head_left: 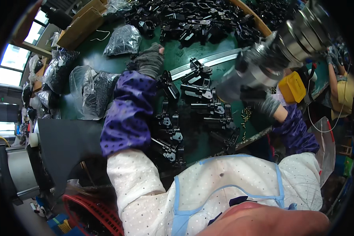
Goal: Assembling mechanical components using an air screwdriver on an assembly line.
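Metal tool [277, 57], left hand [148, 63] beside bare tabletop [181, 54], right hand [268, 105] near edge [254, 137]

Two gloved hands, the left hand [148, 62] and the right hand [268, 105], with two purple sleeves [129, 112]. One metallic cylindrical tool [300, 37], one silver rail [220, 59], one yellow container [291, 87], one red basket [92, 215]. At least two clear bags [124, 40] lie on the one green bench [177, 54]. Roughly ten black assemblies [198, 91] stand in two rows, overlapping; the heaped black parts [200, 21] and small brass-coloured pieces [245, 115] are too many to count. One co-worker [340, 86].
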Motion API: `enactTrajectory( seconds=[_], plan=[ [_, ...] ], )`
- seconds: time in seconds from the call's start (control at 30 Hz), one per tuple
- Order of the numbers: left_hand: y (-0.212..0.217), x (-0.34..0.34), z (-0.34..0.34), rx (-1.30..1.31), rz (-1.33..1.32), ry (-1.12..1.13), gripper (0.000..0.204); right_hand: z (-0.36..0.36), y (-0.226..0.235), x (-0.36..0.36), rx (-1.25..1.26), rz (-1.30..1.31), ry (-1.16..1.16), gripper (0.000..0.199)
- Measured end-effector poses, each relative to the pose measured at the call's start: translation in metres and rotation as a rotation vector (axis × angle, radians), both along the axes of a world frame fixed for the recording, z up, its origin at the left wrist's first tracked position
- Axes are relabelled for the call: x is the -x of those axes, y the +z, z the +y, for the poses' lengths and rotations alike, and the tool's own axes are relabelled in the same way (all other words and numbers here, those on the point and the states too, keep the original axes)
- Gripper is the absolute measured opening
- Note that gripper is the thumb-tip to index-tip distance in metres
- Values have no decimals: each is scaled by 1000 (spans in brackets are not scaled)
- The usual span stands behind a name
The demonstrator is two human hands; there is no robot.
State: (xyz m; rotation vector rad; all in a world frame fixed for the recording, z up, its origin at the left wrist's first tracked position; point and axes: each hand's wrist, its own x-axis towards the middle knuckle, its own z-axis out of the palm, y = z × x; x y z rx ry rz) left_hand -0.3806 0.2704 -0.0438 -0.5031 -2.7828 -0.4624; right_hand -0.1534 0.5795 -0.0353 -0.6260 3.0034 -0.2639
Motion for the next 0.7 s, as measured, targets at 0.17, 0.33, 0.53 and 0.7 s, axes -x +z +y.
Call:
enactTrajectory(
  seconds=[0.17, 0.33, 0.53, 0.7],
  plan=[
    [26, -69, 52, -208, -139, -288, 18, -23, 29, 40, 400, 6, -56, 17],
    [2, -85, 50, -225, 29, -419, 17, -41, 17, 91, 908, -339, -150, 20],
    [-2, -93, 46, -345, -4, -479, 16, -66, 5, 132, 1183, -532, -316, 20],
    [-7, -91, 46, -431, -113, -433, 19, -75, -8, 152, 930, -368, -145, 21]
  ],
)
